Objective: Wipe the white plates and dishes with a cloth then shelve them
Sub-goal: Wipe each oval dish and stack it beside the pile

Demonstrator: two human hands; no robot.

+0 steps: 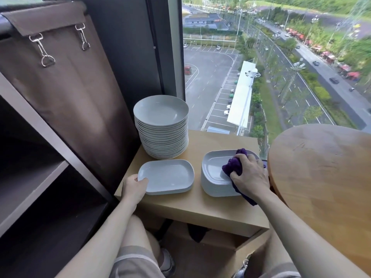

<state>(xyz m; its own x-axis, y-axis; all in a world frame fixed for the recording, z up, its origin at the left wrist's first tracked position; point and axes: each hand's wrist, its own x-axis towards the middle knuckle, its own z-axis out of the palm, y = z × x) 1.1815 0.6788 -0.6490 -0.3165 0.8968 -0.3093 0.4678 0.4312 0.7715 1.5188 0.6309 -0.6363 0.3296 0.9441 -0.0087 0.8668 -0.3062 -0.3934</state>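
A small wooden table (pixel 202 203) stands at a high window, with dark shelves (pixel 40 177) at 9 o'clock and a round table (pixel 321 167) at 3 o'clock. On it, a tall stack of round plates (pixel 161 125) sits at 11 o'clock, and the left hand (pixel 134 187) grips the near rim of a short pile of oblong dishes (pixel 168 175) at 8 o'clock. At 3 o'clock the right hand (pixel 249 175) clutches a bunched purple cloth (pixel 233 165), pressing it onto a taller pile (pixel 212 173).
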